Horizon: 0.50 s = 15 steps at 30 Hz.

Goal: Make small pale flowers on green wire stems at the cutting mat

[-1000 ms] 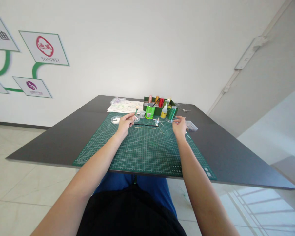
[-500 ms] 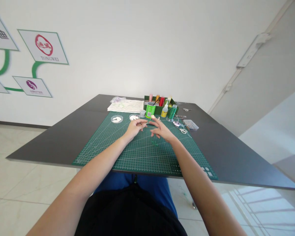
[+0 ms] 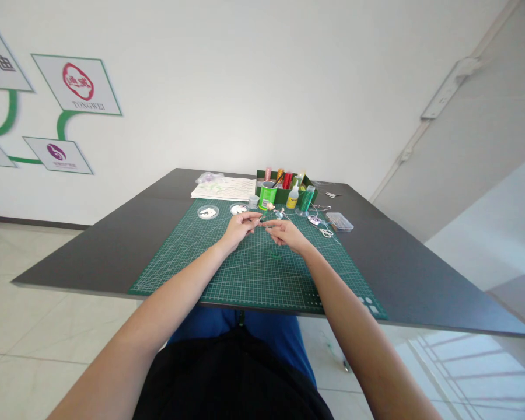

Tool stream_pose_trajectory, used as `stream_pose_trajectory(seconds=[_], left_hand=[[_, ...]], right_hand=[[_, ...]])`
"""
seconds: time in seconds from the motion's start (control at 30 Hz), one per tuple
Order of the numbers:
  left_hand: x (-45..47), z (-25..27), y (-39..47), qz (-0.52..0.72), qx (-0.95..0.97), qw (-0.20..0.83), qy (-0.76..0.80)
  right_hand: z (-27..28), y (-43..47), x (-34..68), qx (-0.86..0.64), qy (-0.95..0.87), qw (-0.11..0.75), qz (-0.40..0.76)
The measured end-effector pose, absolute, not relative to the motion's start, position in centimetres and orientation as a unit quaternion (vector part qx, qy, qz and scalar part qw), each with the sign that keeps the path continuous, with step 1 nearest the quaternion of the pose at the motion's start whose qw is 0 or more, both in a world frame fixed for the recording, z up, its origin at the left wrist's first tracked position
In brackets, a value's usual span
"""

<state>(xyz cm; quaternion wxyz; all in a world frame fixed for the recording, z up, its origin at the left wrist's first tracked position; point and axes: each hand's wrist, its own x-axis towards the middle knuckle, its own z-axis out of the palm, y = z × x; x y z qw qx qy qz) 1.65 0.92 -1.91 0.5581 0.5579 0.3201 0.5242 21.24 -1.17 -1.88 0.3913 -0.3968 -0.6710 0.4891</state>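
Observation:
Over the green cutting mat [image 3: 245, 274], my left hand [image 3: 240, 228] is closed in a pinch on the thin green stem of a small pale flower [image 3: 270, 206]. The blossom points up and away from me. My right hand [image 3: 286, 234] is also closed, thumb and fingertips together just beside the stem and almost touching the left fingertips. What it pinches is too small to make out. A loose green thread [image 3: 275, 255] shows on or just above the mat below my right hand. Behind that hand lies a small pale ornament [image 3: 280, 214].
Two shallow dishes [image 3: 207, 212] with white pieces stand left. Behind are a green can [image 3: 268, 195], a glue bottle [image 3: 293, 197], a green spool [image 3: 307, 199] and a box of thread spools [image 3: 287, 179]. To the right lie scissors [image 3: 326, 233] and a clear case [image 3: 339, 221].
My right hand's fingers, spread and raised a moment ago, have come down and closed beside the stem. The flower shows more clearly now. My left hand has barely moved.

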Motion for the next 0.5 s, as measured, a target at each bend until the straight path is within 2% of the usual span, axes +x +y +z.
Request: stream_pose_trajectory(seconds=[0.5], left_hand=[[1.08, -1.91, 1.75, 0.571, 0.490, 0.588, 0.297]], right_hand=[[-1.81, -0.63, 22.13, -0.407, -0.653, 0.441, 0.461]])
